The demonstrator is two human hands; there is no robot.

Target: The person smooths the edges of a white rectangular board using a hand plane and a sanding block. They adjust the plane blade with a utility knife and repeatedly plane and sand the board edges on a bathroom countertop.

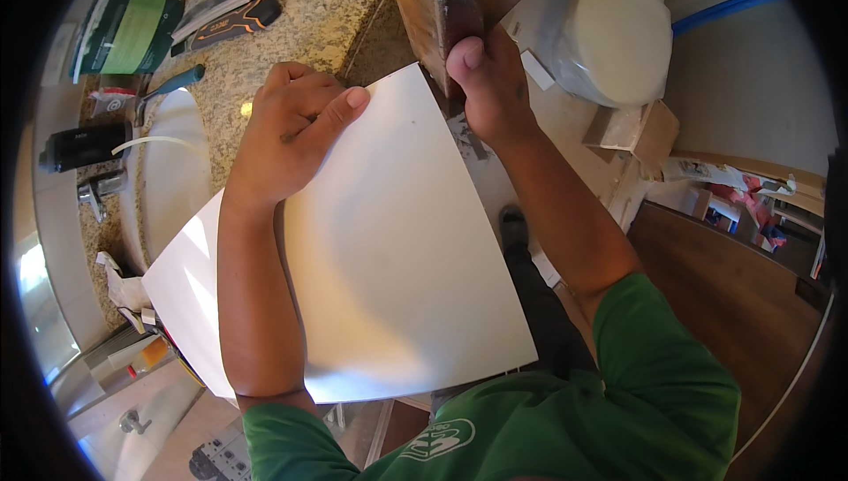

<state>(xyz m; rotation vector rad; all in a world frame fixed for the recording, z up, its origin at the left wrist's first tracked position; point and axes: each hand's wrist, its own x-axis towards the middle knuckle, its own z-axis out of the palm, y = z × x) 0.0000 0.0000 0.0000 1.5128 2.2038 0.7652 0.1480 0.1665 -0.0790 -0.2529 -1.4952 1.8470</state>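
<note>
A large white panel (397, 242) is filling the middle of the view, its top corner pointing toward twelve o'clock and its far side reaching toward eight. At ten o'clock from the centre, the left hand (287, 132) is holding the panel's upper edge, its fingers bending over that edge and its thumb lying along it. At one o'clock, the right hand (495, 83) is gripping a worn brown block tool (433, 4) with a rounded handle; its thumb is pressing the block's side while the other fingers are mostly hiding behind it. The tool is hanging just beside the panel's top corner; whether they are touching, I cannot tell. Between ten and eleven o'clock, a black-and-orange cutter (234, 23) is lying on the speckled counter (309, 30). A white sink (168, 185) is showing near nine, and a plastic-covered toilet (618, 35) is standing between one and two.
</note>
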